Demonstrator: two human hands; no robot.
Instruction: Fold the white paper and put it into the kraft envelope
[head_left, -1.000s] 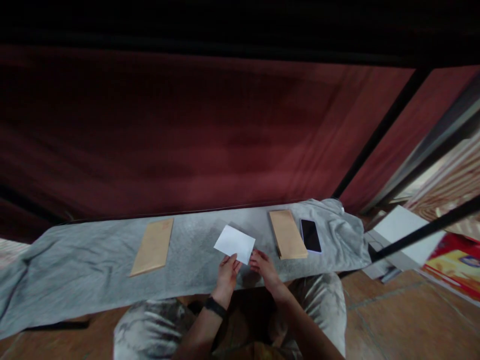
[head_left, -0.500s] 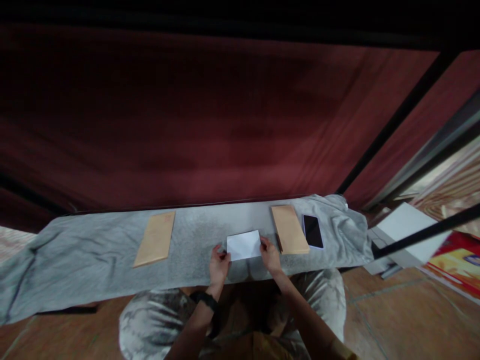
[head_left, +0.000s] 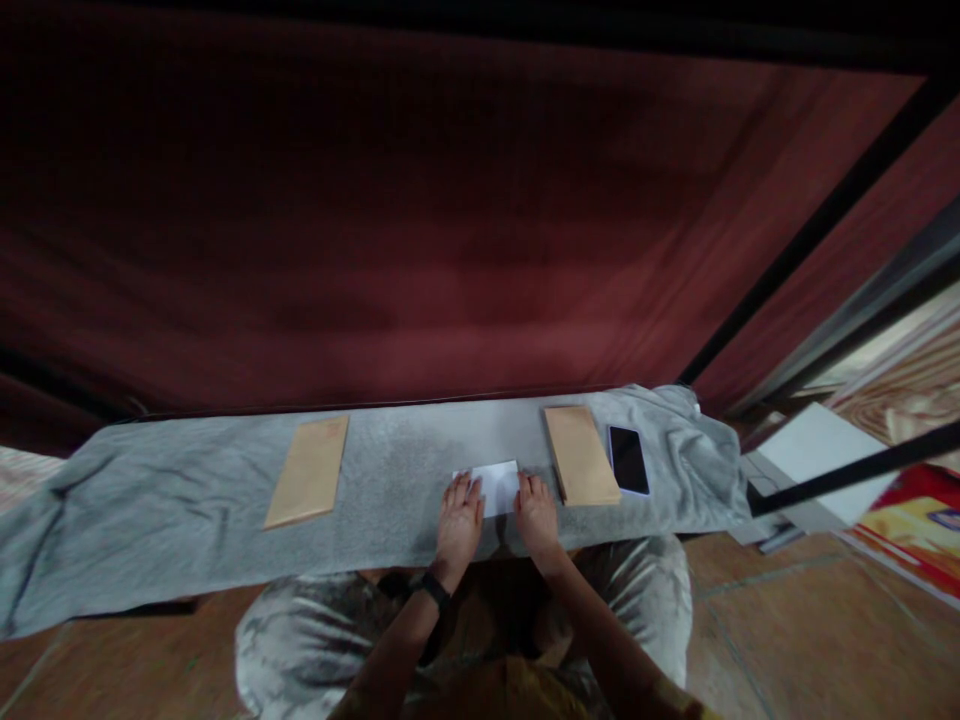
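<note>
A folded sheet of white paper [head_left: 498,488] lies on the grey cloth in front of me. My left hand [head_left: 460,513] rests palm down over its left part, fingers stretched out. At the right edge, my right hand [head_left: 535,511] lies with its fingers extended onto the paper, the thumb side hard to make out. Just right of that hand sits a stack of brown envelopes [head_left: 583,456]. Farther left is another brown envelope [head_left: 309,472], lying slightly askew.
A phone [head_left: 628,460] with a dark screen lies right of the stack. The grey cloth [head_left: 187,510] covers a long, narrow surface against a dark red panel [head_left: 450,280]. A white box [head_left: 817,460] and a red-yellow package [head_left: 919,525] stand at the right.
My hands held the paper by its sides before. Now the left hand has moved right onto the paper, and both hands lie flatter with fingers extended.
</note>
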